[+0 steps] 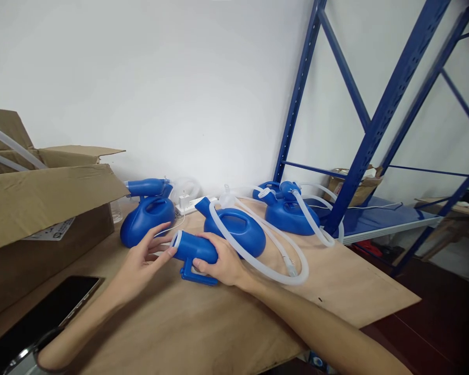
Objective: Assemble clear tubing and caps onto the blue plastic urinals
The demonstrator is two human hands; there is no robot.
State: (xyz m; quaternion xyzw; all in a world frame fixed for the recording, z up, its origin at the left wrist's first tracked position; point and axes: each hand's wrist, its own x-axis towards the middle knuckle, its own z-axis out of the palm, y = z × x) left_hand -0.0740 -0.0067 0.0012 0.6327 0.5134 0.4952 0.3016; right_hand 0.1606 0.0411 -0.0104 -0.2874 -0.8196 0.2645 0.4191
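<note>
My right hand [222, 263] is closed around a blue plastic tube piece with a small handle [195, 255], held just above the wooden table [203, 323]. My left hand [144, 255] has its fingers apart, fingertips touching the white-rimmed open end of that piece. Just behind it lies a blue jug-shaped container [238, 229] with a translucent hose [273, 271] looped around it. Another blue container [146, 216] stands behind my left hand.
A third blue container with hoses [287, 208] lies further back right. An open cardboard box [35, 203] fills the left side, a dark phone [50, 307] lies near the front left. Blue metal shelving [359, 156] stands to the right. A white power strip [187, 203] sits by the wall.
</note>
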